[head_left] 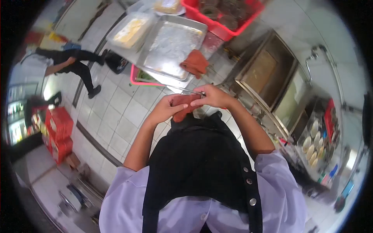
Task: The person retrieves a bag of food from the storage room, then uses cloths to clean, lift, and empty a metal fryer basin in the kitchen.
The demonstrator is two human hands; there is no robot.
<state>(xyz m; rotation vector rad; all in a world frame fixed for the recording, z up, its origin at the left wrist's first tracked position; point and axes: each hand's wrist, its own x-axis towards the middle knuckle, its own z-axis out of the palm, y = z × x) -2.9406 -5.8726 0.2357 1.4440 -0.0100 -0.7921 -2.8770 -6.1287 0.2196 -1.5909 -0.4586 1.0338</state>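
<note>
In front of my apron, my left hand (pixel 166 110) is closed on a reddish-brown cloth (pixel 182 112), its thumb lying over the fabric. My right hand (pixel 213 97) is closed around the end of a long thin metal utensil (pixel 182 89), whose exact kind I cannot make out. The fingertips of that hand also touch the cloth. Just beyond, a second reddish-brown cloth (pixel 195 63) lies crumpled over the corner of a metal baking tray (pixel 173 44). The tray, on the table, has pale residue on it.
A clear plastic container (pixel 131 32) with yellowish food stands left of the tray. Behind it is a red crate (pixel 217 29) holding glass jars. A pink basket (pixel 136 79) sits below the table. Another person (pixel 74 64) walks at left, near stacked red crates (pixel 59 124). A sink basin (pixel 268 70) is at right.
</note>
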